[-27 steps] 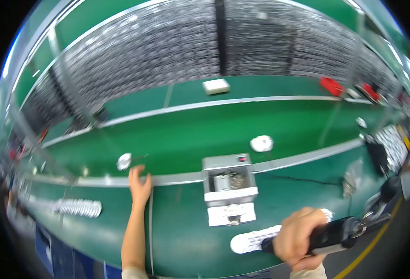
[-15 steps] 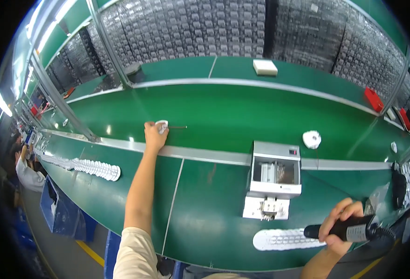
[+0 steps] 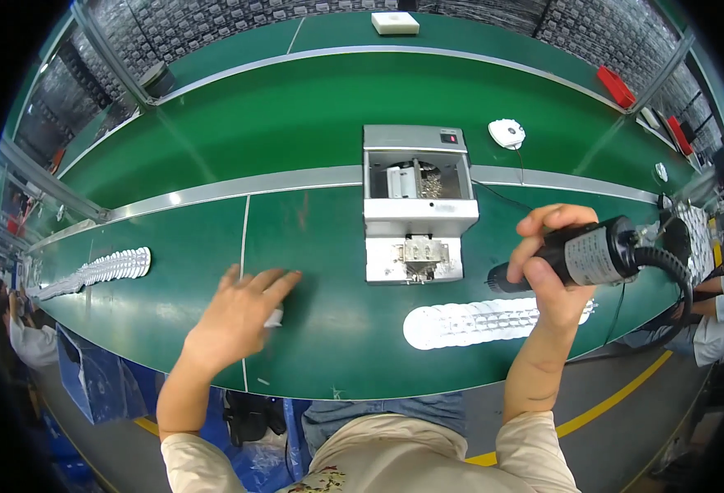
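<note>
My left hand (image 3: 235,316) is palm down, low over the green table (image 3: 321,320), fingers spread. A small white part (image 3: 274,318) shows from under it by the thumb; most of it is hidden, but it appears to be in my grasp. My right hand (image 3: 555,263) is wrapped round a black electric screwdriver (image 3: 596,253) with a coiled cord, its tip pointing left. Below the screwdriver lies a row of overlapping white round parts (image 3: 461,324). Between my hands, farther back, stands a grey screw feeder (image 3: 419,209) with a metal pick-up block at its front.
Behind a metal rail runs a green conveyor belt (image 3: 288,123) carrying a white part with a wire (image 3: 507,133). Another row of white parts (image 3: 119,267) lies at left. A white block (image 3: 395,23) and a red bin (image 3: 616,86) sit on the far shelf. People work at both sides.
My left hand has come back from the belt to the near table, and the white part has left the belt with it. My right hand has lifted the screwdriver away from the row.
</note>
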Motion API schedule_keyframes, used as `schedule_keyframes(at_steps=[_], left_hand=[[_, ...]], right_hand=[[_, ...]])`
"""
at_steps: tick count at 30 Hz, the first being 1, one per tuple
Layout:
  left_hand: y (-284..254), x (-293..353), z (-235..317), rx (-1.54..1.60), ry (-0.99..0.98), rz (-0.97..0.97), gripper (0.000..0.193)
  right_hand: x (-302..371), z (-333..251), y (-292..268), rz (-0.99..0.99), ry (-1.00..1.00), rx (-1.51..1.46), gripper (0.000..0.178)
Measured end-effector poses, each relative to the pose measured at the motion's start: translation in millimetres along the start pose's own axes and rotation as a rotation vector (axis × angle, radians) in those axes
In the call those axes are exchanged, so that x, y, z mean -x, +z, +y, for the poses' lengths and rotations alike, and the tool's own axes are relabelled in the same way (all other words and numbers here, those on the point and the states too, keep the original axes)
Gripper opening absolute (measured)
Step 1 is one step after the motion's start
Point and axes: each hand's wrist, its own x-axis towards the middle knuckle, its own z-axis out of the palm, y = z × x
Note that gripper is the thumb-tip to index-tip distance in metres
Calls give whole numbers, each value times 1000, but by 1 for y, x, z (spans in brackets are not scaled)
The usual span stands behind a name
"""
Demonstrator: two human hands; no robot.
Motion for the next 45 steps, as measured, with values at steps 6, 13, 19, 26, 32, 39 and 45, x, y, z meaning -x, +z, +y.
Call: schedule_keyframes(at_steps=[6, 13, 19, 26, 32, 39, 45], left_hand=[[53, -11, 54, 978, 258, 342, 31], [55, -57, 111, 974, 473, 503, 23], [55, -70, 120, 953, 497, 504, 23], [55, -72, 120, 928, 490, 473, 22], [57, -70, 120, 826, 516, 461, 23], [56, -72, 119, 837, 527, 414, 26], [64, -71, 124, 876, 502, 431, 21]], right_hand=[[3, -1, -2, -32, -27, -28, 42], [5, 4, -2, -12, -16, -98, 43], [3, 7, -1, -41, -7, -100, 45], [6, 11, 1, -44, 6, -111, 48], [7, 14, 1, -49, 28, -135, 49], [3, 15, 2, -83, -7, -147, 50], [1, 20, 6, -117, 135, -194, 46]])
